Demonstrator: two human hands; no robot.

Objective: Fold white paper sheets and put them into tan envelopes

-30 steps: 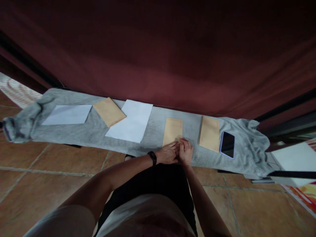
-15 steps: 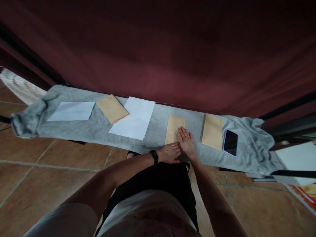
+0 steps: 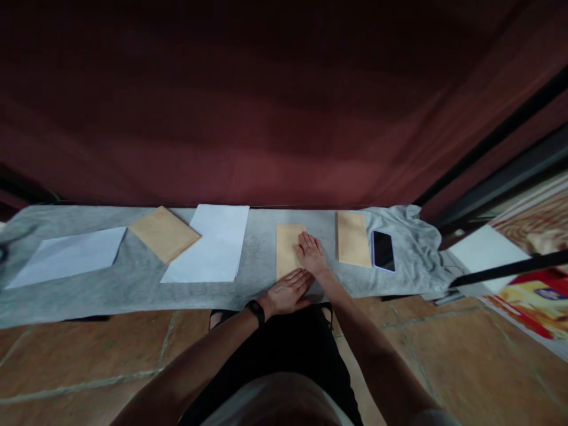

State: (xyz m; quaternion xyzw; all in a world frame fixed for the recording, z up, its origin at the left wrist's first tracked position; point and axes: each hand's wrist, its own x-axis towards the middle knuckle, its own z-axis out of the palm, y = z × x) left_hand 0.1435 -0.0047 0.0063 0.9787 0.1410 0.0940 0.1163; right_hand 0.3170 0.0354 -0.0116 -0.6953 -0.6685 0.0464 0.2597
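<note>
A tan envelope (image 3: 287,245) lies on a grey cloth (image 3: 257,260) straight ahead of me. My left hand (image 3: 288,291), with a black wristband, rests flat on the envelope's near end, fingers stretched out. My right hand (image 3: 312,253) lies flat on the envelope's right side, fingers apart. Neither hand grips anything. A second tan envelope (image 3: 352,238) lies to the right. A third tan envelope (image 3: 163,233) lies tilted to the left.
A dark phone (image 3: 383,250) lies beside the right envelope. Two white sheets (image 3: 210,244) (image 3: 71,255) lie on the cloth's left part. A dark red curtain (image 3: 266,118) hangs behind. White paper (image 3: 486,251) and a black bar (image 3: 510,267) are at right. Tiled floor (image 3: 89,349) lies below.
My right hand slid forward from the envelope's near corner onto its surface and flattened. My left hand stayed at the near end. The camera view swung, leveling the cloth.
</note>
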